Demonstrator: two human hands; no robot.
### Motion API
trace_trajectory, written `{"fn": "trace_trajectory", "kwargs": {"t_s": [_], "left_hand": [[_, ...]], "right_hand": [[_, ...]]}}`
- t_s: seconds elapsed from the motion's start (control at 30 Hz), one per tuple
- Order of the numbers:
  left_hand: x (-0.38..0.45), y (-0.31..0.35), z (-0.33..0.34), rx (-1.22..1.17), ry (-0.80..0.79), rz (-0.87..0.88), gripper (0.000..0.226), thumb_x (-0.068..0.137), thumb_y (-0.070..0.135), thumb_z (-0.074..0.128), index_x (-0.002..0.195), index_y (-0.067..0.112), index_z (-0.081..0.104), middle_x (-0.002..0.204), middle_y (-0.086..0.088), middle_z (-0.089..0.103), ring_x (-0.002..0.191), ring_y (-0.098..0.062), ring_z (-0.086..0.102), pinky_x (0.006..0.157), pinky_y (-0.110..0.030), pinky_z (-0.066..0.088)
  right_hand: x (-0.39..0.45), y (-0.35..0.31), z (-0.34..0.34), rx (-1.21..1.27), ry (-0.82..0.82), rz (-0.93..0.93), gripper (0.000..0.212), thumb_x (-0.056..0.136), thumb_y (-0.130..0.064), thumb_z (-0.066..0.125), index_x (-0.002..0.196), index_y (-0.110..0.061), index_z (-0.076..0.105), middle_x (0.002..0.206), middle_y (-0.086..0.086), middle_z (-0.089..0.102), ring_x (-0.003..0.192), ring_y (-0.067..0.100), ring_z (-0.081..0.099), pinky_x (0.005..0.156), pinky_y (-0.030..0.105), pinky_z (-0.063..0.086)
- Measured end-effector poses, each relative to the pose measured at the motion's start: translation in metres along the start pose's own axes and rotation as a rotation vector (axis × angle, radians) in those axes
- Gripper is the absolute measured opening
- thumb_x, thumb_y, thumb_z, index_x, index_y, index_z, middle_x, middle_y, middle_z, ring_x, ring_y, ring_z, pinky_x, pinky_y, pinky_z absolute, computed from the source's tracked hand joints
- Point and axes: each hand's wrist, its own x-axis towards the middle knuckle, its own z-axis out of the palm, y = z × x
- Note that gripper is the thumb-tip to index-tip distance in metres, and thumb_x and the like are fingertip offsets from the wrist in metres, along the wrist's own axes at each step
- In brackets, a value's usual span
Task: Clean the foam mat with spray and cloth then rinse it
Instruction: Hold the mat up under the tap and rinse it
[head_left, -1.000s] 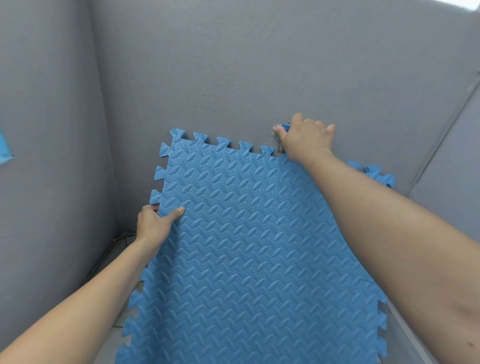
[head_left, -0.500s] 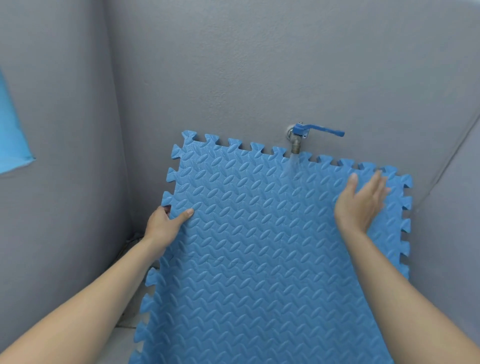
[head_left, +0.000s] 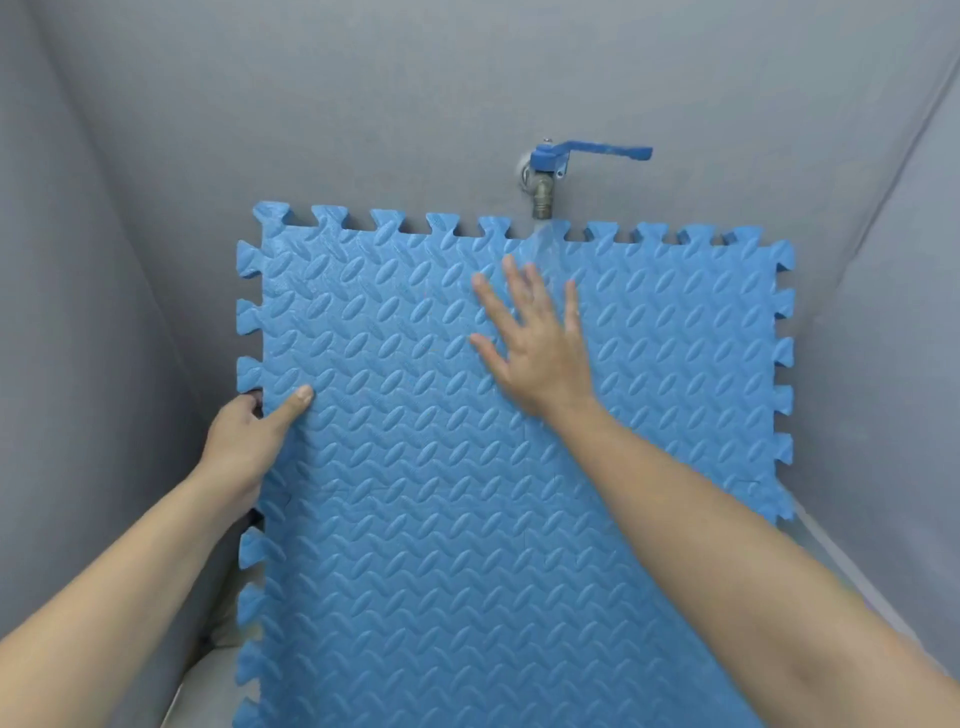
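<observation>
A blue foam mat (head_left: 441, 519) with a leaf pattern and jigsaw edges leans upright against the grey back wall. Above its top edge a metal tap (head_left: 543, 197) with a blue lever handle (head_left: 602, 152) runs water onto the mat. My left hand (head_left: 249, 436) grips the mat's left edge, thumb on the front face. My right hand (head_left: 535, 338) lies flat on the upper middle of the mat, fingers spread, just below the stream. No spray bottle or cloth is in view.
Grey walls close in on the left (head_left: 78, 312), back and right (head_left: 883, 364). A strip of pale floor (head_left: 208, 686) shows at the lower left beside the mat.
My right hand let go of the tap lever, dropped to the mat's right side, then slid left to under the stream. Water now runs. The left hand kept its grip.
</observation>
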Motion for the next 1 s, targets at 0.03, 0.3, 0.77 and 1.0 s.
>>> {"fn": "trace_trajectory", "kwargs": {"t_s": [0.03, 0.3, 0.77, 1.0], "left_hand": [[-0.001, 0.0, 0.001, 0.006, 0.01, -0.004, 0.051, 0.08, 0.046, 0.071, 0.118, 0.013, 0.063, 0.113, 0.003, 0.068, 0.101, -0.018, 0.066, 0.093, -0.042, 0.051], [-0.012, 0.009, 0.006, 0.056, 0.069, -0.036, 0.046, 0.083, 0.044, 0.07, 0.115, 0.013, 0.06, 0.114, 0.006, 0.065, 0.102, -0.014, 0.063, 0.092, -0.035, 0.05], [-0.015, 0.013, 0.003, 0.093, 0.101, -0.035, 0.063, 0.076, 0.052, 0.073, 0.124, 0.014, 0.061, 0.118, 0.005, 0.066, 0.106, -0.016, 0.064, 0.096, -0.039, 0.05], [-0.014, 0.011, 0.008, 0.103, 0.112, -0.038, 0.056, 0.083, 0.047, 0.068, 0.124, 0.012, 0.058, 0.115, 0.006, 0.062, 0.105, -0.015, 0.06, 0.091, -0.03, 0.046]], "right_hand": [[-0.011, 0.034, -0.008, -0.022, -0.013, 0.136, 0.061, 0.098, -0.058, 0.025, 0.154, -0.035, 0.014, 0.164, 0.001, 0.009, 0.151, 0.022, 0.006, 0.119, 0.058, -0.001], [-0.179, 0.041, 0.012, 0.08, -0.078, 0.665, 0.066, 0.098, -0.049, 0.025, 0.155, -0.019, 0.015, 0.163, 0.01, 0.01, 0.149, 0.039, 0.006, 0.115, 0.064, 0.013], [-0.313, -0.032, 0.02, -0.025, -0.353, -0.289, 0.056, 0.098, -0.05, 0.04, 0.151, -0.035, 0.029, 0.154, -0.001, 0.039, 0.149, 0.018, 0.019, 0.112, 0.054, 0.028], [-0.346, 0.045, -0.038, 0.116, -0.416, 0.812, 0.072, 0.093, -0.069, 0.009, 0.152, -0.032, -0.004, 0.163, 0.01, 0.007, 0.149, 0.038, 0.003, 0.116, 0.062, 0.016]]}}
